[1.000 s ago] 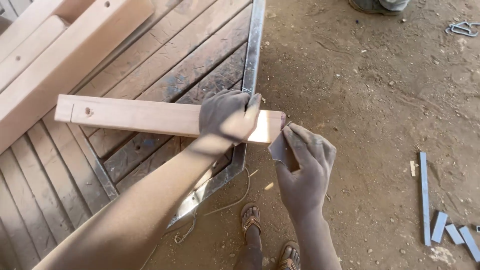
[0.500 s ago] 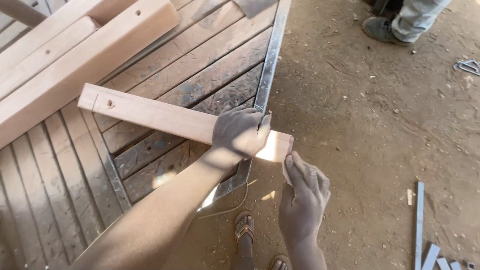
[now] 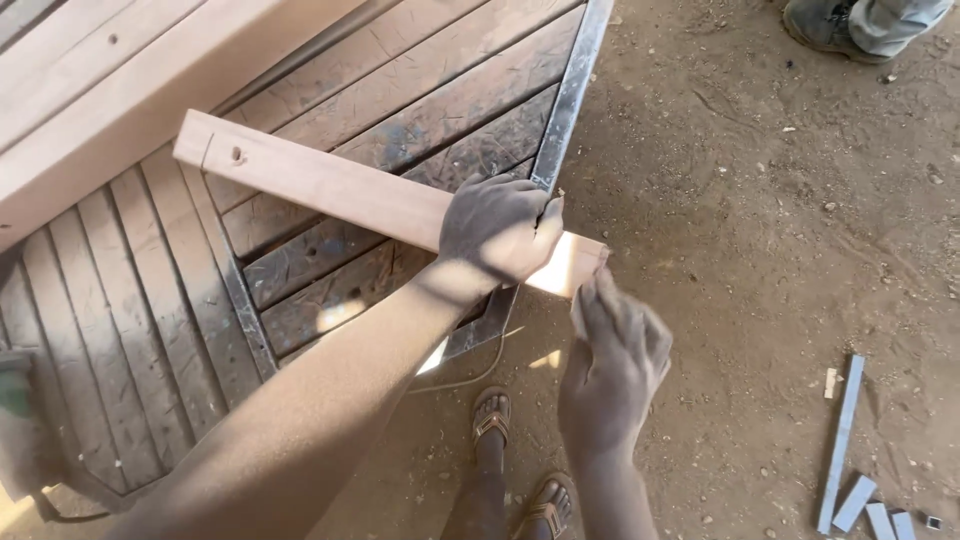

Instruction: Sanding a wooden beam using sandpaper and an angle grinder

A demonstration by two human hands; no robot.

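The dirt ground (image 3: 780, 200) is lying beside a slatted wooden table (image 3: 330, 110). The left hand (image 3: 497, 230) is gripping the wood strip (image 3: 330, 185) over the table's right edge. The right hand (image 3: 612, 365) has dropped just below the strip's end, fingers together, maybe pinching something small.

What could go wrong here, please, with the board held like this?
The board overhangs the table edge, pinned by the left hand alone; it could pivot or slip. The right hand works at the cut end, so splinters are possible. Sandalled feet stand below, exposed if it drops.
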